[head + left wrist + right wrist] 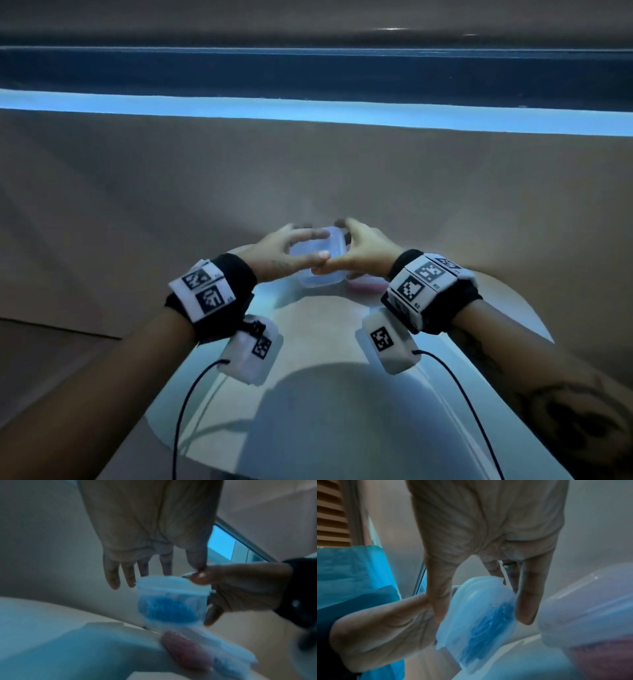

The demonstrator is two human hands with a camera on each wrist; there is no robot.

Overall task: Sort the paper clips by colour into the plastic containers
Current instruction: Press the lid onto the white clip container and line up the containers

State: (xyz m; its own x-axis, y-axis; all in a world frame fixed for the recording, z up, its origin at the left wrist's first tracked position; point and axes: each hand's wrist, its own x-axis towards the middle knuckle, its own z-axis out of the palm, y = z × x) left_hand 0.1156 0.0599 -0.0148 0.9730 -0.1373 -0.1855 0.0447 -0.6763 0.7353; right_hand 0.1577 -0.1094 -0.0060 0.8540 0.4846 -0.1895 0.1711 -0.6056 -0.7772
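Observation:
A clear lidded plastic container (323, 277) (171, 604) (481, 615) with blue paper clips inside is held just above the white table's far edge. My right hand (349, 243) (482, 595) grips it, thumb on one side and fingers on the other. My left hand (308, 245) (159, 574) hovers over the lid with straight, spread fingers, its thumb tip touching the right thumb. A second clear container (364, 284) (187, 651) (590, 615) with pink clips sits on the table just right of the first. No loose clips show.
The round white table (308, 377) lies under my forearms, with wrist-camera cables trailing over it. Brown floor spreads beyond it, up to a pale blue strip (308, 113). A blue sheet (351, 574) shows at the left of the right wrist view.

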